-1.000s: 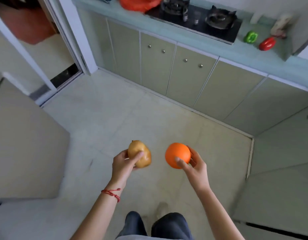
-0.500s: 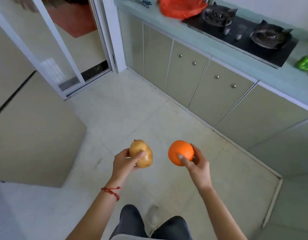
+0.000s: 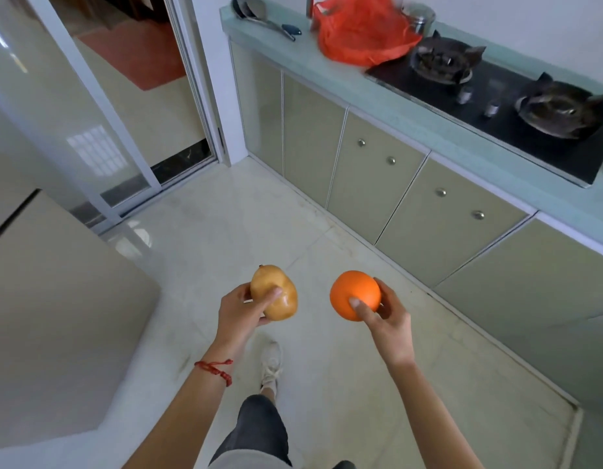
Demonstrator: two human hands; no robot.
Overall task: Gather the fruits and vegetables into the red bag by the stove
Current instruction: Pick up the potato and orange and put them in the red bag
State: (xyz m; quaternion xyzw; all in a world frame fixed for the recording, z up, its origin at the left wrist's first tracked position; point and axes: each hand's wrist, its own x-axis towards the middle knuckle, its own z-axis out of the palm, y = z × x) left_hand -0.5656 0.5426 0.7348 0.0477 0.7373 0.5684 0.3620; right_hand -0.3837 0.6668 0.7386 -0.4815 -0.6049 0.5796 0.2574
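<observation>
Closest to the camera: the left hand point(image 3: 240, 311) has its fingers point(image 3: 271, 296) wrapped around a yellowish pear point(image 3: 274, 292), thumb across the front and stem end pointing away. Just to the right of it, not touching, the right hand point(image 3: 388, 321) grips an orange point(image 3: 354, 294), thumb on the near face and the other fingers curled round the far side. Both fruits are held out over the pale tiled floor point(image 3: 225, 231), well short of the counter. There's a red string bracelet point(image 3: 215, 368) on the left wrist, and a white sneaker point(image 3: 271, 362) on the floor below and between the two hands. Further out, up and right of the fingers, runs a row of beige cabinet doors point(image 3: 374, 177) with a light green tabletop point(image 3: 327, 67) above them. The red bag point(image 3: 359, 33) sits crumpled on that tabletop, far beyond the orange, its right edge touching the black gas stove point(image 3: 516, 106). Left of the bag on the same tabletop lie some metal utensils point(image 3: 262, 18), and behind the bag stands a metal canister point(image 3: 418, 18).
</observation>
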